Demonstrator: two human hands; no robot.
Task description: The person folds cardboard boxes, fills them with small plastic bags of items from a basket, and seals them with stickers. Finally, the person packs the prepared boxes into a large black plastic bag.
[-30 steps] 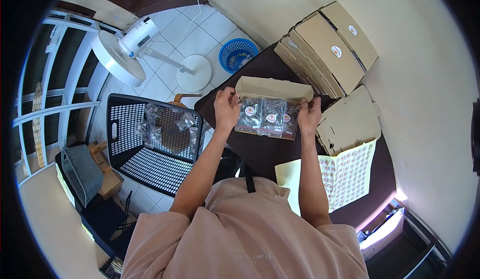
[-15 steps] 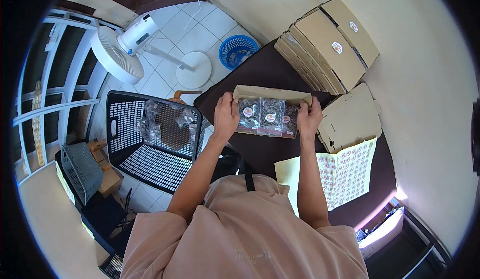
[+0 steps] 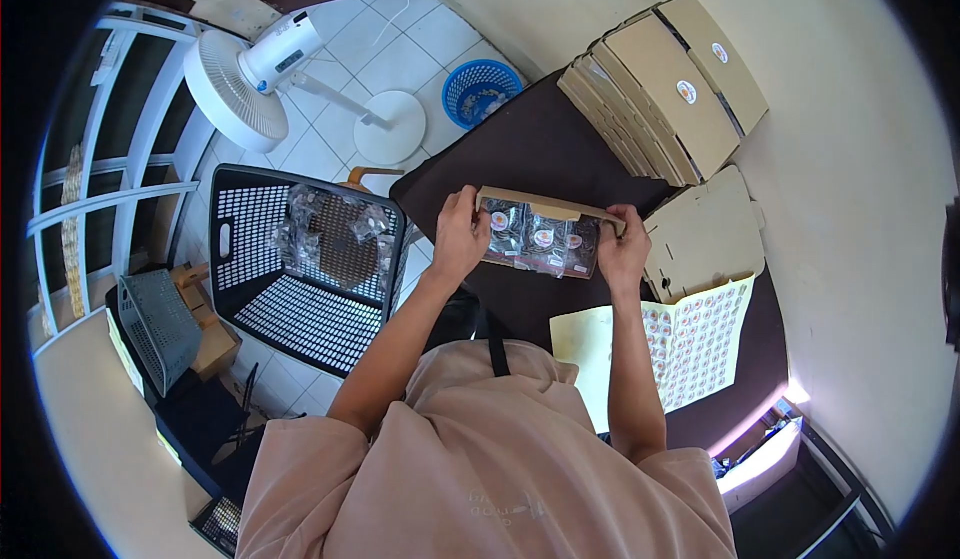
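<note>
A shallow cardboard box (image 3: pixel 548 205) is held between my two hands over the dark table. Clear plastic packets (image 3: pixel 543 241) with round stickers and dark contents lie side by side inside it. My left hand (image 3: pixel 462 231) grips the box's left end, its fingers closed round the upper corner. At the right end, my right hand (image 3: pixel 624 244) pinches the other upper corner. A narrow cardboard flap along the far side leans over the packets' top edges.
Stacked cardboard boxes (image 3: pixel 665 89) stand at the table's back right, beside a flat box (image 3: pixel 705 234) and a sticker sheet (image 3: pixel 700 344). Left of the table are a black basket (image 3: pixel 300 324) with packets, a white fan (image 3: pixel 390 129) and a blue basket (image 3: pixel 480 94).
The box's far side has tipped inward, and its flap now leans over the packets. Both hands have shifted slightly to the right with the box.
</note>
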